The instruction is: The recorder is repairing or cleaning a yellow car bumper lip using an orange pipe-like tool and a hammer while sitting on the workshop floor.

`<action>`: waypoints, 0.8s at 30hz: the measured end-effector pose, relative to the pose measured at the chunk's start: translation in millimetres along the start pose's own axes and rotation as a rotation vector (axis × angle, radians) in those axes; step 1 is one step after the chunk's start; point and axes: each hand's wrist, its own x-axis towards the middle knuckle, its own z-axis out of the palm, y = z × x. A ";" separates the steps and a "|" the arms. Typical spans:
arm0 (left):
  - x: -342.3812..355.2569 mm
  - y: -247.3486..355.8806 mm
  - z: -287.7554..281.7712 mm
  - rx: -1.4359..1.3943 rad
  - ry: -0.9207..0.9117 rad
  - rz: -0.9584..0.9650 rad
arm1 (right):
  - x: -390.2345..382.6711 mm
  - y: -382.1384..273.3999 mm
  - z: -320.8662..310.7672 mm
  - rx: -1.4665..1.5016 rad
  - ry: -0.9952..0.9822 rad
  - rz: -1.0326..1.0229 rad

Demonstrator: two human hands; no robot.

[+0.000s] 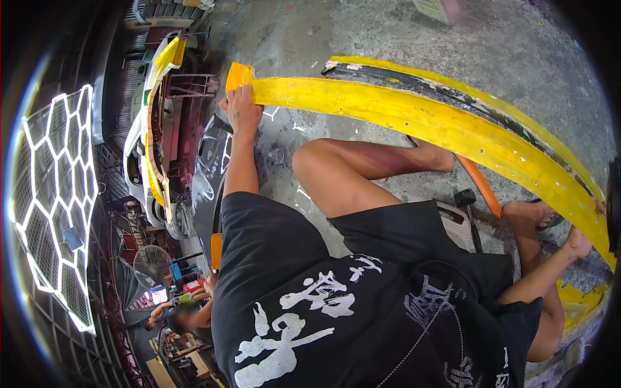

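Note:
A long, curved yellow car body strip (388,113), resembling a bumper lip, spans from the upper middle to the right edge of the head view. My left hand (242,108) is closed round its left end, beside a raised tab. Near the other end my right hand (577,244) grips the lower edge; part of its fingers is hidden by the strip. Small holes and scuffs show along the yellow face. Behind it runs a black, paint-chipped band (446,94) with a yellow outer edge; whether it belongs to the same piece I cannot tell.
My bent legs and bare feet are under the strip. Beside them lie an orange strip (480,187) and a pale slotted plastic piece (456,226). To the left stand a black glossy car panel (208,161), a white and yellow bumper (147,129), a fan (152,264) and another person (194,320).

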 end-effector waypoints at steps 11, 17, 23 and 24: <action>-8.3 4.0 -18.1 0.252 0.004 -0.037 | 8.1 3.8 -7.2 0.052 -0.062 0.109; 6.2 19.3 -10.5 0.172 -0.181 0.009 | -0.2 -50.0 -19.2 -0.056 0.035 -0.008; -8.1 52.8 -22.0 -0.037 -0.090 0.103 | -2.7 20.8 10.2 -0.016 0.077 -0.103; -18.0 39.5 -17.0 -0.078 -0.044 0.108 | 6.8 38.7 4.5 -0.086 -0.066 -0.051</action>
